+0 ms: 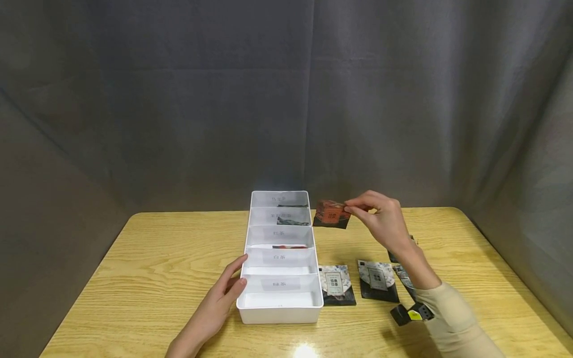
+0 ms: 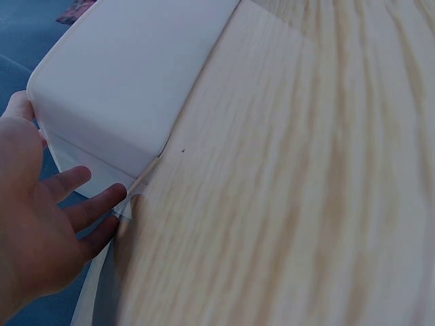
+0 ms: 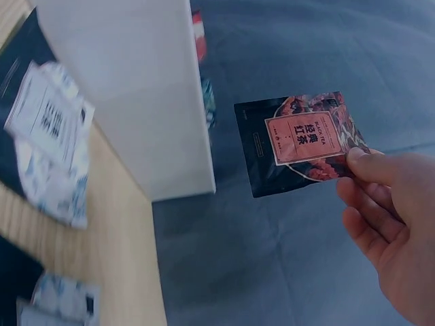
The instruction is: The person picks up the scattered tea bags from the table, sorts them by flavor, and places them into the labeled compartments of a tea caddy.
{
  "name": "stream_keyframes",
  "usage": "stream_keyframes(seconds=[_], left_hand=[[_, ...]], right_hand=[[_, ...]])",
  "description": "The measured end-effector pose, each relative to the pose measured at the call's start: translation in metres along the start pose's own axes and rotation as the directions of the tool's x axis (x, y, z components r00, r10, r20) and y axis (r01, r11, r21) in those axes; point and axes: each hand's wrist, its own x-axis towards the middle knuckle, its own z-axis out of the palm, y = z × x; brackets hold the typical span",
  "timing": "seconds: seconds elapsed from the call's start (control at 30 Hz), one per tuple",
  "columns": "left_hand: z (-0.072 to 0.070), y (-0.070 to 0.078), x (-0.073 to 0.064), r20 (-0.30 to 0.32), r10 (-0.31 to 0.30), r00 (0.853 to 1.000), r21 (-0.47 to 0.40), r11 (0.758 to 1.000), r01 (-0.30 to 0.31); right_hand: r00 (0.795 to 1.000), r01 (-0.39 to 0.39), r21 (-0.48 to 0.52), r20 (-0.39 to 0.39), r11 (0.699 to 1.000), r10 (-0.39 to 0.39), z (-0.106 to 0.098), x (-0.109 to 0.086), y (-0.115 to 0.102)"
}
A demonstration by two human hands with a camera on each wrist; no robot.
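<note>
My right hand (image 1: 378,219) pinches a red-and-black black tea sachet (image 1: 332,215) by its edge, held in the air right of the box's back part. Its "BLACK TEA" label faces the camera in the right wrist view. My left hand (image 1: 219,298) rests against the left wall of a white divided box (image 1: 279,315), its fingertips touching near the front rim. In the left wrist view its fingers (image 2: 98,207) lie spread along the box's side. Labelled compartments run front to back. Dark sachets show in the two rearmost, and a red-edged sachet (image 1: 291,247) in the middle one.
On the wooden table (image 1: 170,268), right of the box, lie a white-and-black sachet (image 1: 335,286) and another like it (image 1: 377,281). More sachets (image 1: 404,278) are partly hidden behind my right forearm. A grey curtain (image 1: 224,109) hangs behind the table.
</note>
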Motion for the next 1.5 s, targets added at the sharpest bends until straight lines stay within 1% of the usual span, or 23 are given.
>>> stream_keyframes(seconds=[0.27, 0.4, 0.53, 0.8, 0.97, 1.23, 1.5], left_hand=[[0.001, 0.001, 0.000, -0.005, 0.006, 1.000, -0.002, 1.000, -0.006], [0.002, 0.002, 0.001, -0.002, 0.004, 1.000, 0.000, 1.000, -0.004], [0.003, 0.001, 0.001, 0.000, -0.001, 1.000, 0.008, 1.000, 0.001], [0.004, 0.002, 0.001, 0.007, 0.005, 1.000, -0.004, 1.000, -0.005], [0.004, 0.002, 0.000, 0.001, -0.006, 1.000, -0.008, 1.000, 0.006], [0.004, 0.001, 0.000, -0.002, -0.011, 1.000, -0.014, 1.000, 0.010], [0.004, 0.002, 0.000, 0.001, 0.000, 1.000, -0.010, 1.000, 0.000]], right_hand=[[0.998, 0.056, 0.076, 0.001, 0.996, -0.057, 0.012, 0.011, -0.022], [0.997, 0.072, 0.100, 0.002, 0.992, -0.072, 0.019, 0.012, -0.030], [0.997, 0.075, 0.115, 0.019, 0.991, -0.077, 0.028, 0.010, -0.035], [0.992, 0.077, 0.115, 0.087, 0.990, -0.087, 0.045, 0.002, -0.040], [0.989, 0.048, 0.075, 0.140, 0.996, -0.058, 0.053, -0.005, -0.041], [0.966, 0.007, 0.043, 0.258, 0.999, -0.018, 0.060, -0.014, -0.041], [0.948, 0.010, 0.020, 0.318, 1.000, -0.016, 0.065, -0.024, -0.038]])
